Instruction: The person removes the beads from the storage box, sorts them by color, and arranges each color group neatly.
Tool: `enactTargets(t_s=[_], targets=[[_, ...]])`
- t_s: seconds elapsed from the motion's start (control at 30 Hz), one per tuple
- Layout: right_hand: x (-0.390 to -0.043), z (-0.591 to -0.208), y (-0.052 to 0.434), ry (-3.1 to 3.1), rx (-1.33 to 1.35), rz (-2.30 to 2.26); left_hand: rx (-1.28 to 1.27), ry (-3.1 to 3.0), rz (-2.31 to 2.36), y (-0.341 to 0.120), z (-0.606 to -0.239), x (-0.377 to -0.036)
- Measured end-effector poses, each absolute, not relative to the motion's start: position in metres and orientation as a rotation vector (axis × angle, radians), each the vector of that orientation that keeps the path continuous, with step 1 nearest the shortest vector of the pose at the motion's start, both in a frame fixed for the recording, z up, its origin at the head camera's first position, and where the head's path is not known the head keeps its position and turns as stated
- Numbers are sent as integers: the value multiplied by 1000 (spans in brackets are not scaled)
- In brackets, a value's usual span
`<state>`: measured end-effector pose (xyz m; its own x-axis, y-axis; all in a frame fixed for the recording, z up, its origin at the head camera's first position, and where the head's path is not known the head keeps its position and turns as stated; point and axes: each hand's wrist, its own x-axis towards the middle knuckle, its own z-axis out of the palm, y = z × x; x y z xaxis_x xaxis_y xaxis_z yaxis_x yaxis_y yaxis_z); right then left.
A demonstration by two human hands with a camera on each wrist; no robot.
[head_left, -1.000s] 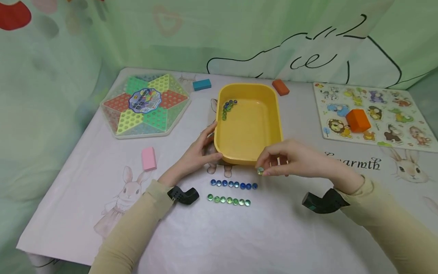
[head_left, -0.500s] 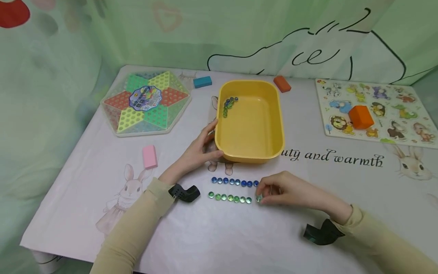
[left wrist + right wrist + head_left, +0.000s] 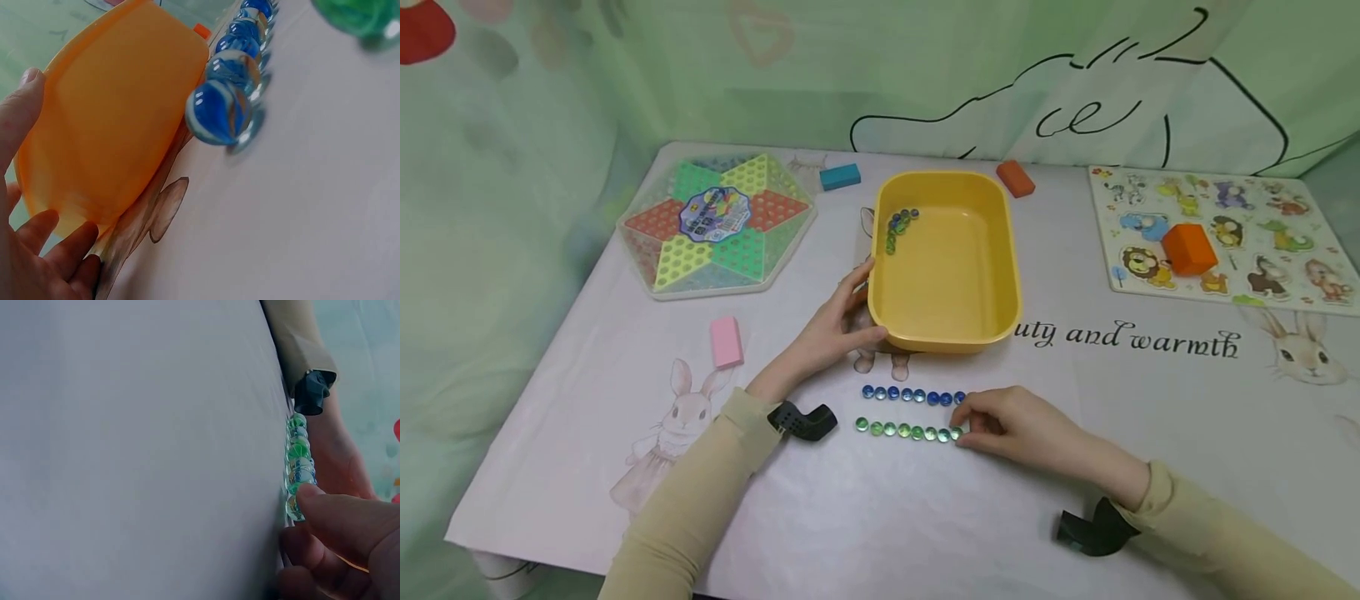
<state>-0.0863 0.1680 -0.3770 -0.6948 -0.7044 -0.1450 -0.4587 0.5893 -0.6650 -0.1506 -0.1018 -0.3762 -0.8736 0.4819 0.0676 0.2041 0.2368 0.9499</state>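
My right hand (image 3: pixel 1026 429) pinches a clear green marble (image 3: pixel 957 433) between thumb and index finger. That marble sits at the right end of the row of green marbles (image 3: pixel 904 431), close against its neighbour. In the right wrist view the thumb (image 3: pixel 337 515) covers part of a marble. Just beyond runs a row of blue marbles (image 3: pixel 906 395), with its right end beside my index finger. My left hand (image 3: pixel 820 337) holds the near-left corner of a yellow plastic tub (image 3: pixel 946 343), thumb at the near rim, fingers along the left wall. Several marbles (image 3: pixel 898 227) lie in its far-left corner.
A hexagonal Chinese checkers box (image 3: pixel 715 225) lies at back left. Around the tub are a blue block (image 3: pixel 840 177), a red-orange block (image 3: pixel 1016 178) and a pink block (image 3: pixel 726 342). At right, an orange block (image 3: pixel 1189 249) rests on an animal puzzle board (image 3: pixel 1225 283).
My right hand has come down from the tub's near edge with the green marble, then slid left to the end of the green row. My left hand has stayed at the tub.
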Motion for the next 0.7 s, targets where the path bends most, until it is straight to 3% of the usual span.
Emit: enactTargets(t_s=[0.33,0.7], targets=[[-84,-373,167,2453,-915,-813,627,2303,1682,-105,-406,-161],[-85,-368,169,2425,-907,-806,665,2287,1705,-106,-409,-163]])
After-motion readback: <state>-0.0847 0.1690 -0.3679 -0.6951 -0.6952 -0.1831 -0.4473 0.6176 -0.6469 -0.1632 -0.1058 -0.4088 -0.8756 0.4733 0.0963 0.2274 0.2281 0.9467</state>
